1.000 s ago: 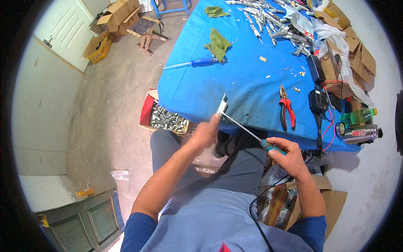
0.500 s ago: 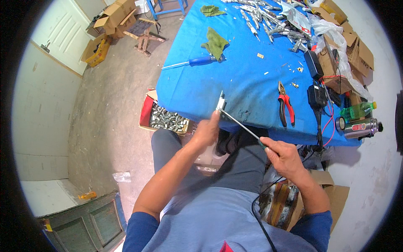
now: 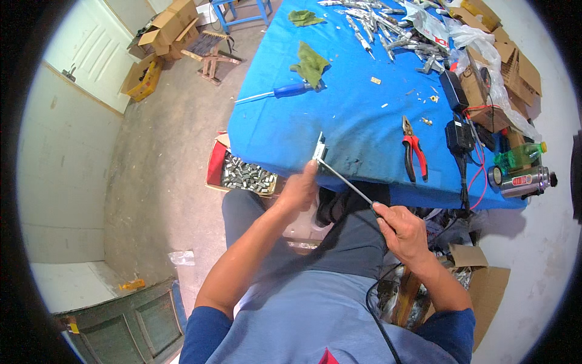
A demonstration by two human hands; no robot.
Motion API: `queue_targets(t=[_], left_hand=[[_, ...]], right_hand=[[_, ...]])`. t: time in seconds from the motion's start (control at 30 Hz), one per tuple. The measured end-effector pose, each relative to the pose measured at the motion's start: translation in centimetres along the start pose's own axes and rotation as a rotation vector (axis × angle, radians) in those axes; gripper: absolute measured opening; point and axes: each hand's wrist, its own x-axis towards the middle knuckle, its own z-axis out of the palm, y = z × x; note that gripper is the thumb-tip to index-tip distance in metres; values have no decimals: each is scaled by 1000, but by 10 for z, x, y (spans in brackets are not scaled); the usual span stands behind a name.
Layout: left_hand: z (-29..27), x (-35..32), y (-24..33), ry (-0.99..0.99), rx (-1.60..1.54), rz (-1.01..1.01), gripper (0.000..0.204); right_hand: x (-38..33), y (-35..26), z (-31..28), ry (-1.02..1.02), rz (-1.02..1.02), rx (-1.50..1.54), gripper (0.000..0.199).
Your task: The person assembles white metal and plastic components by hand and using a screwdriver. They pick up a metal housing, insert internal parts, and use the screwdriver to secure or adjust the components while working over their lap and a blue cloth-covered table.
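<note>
Hands at work over a lap, seen from above, at the near edge of a blue table (image 3: 364,130). The left hand (image 3: 297,193) is closed around a small silver metal bracket (image 3: 319,148), which sticks up just past its fingertips, against the table's edge. The right hand (image 3: 403,230) is curled shut around the handle of a screwdriver; the handle is hidden inside the fist. Its thin metal shaft (image 3: 345,179) runs from the right fingers up and leftward, and its tip meets the bracket just above the left fingers.

Beyond the right fingers, on the table, lie red-handled pliers (image 3: 413,155), and past them a black power adapter (image 3: 459,134) with red and black wires. Farther out from the left fingers lies a blue-handled screwdriver (image 3: 276,93) beside a crumpled green cloth (image 3: 310,62). A heap of silver metal parts (image 3: 388,30) covers the far end of the table. Off to the right of the right hand, at the table's corner, stand a green bottle (image 3: 518,156) and a metal flask (image 3: 521,181). Below the left fingers and to their left, on the floor, sits a red box of small metal pieces (image 3: 245,176).
</note>
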Motion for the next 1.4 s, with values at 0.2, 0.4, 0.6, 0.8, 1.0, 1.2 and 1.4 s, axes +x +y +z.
queue_targets(t=[0.2,0.4,0.6,0.8,1.0,1.2,1.4], left_hand=[[5,-1,-1,-15,-21,29,60],[5,-1,-1,-25,-25,6,59],[3,0,-1,-27,-20,40,59],[9,7,-1,75,59,104,60],[1,7,8,53,54,25,60],[-4,3,0,7,28,38,61],[-3,-1,0,-27,-18,8,61]], right_hand=[[12,-3,-19,-121,123,291,34],[11,15,-23,-242,391,844,40],[11,17,-18,-279,426,667,41],[6,-4,0,-55,-19,-39,38],[8,10,9,-7,-106,87,37],[10,11,-6,-263,617,922,36],[10,13,-9,-233,568,868,36]])
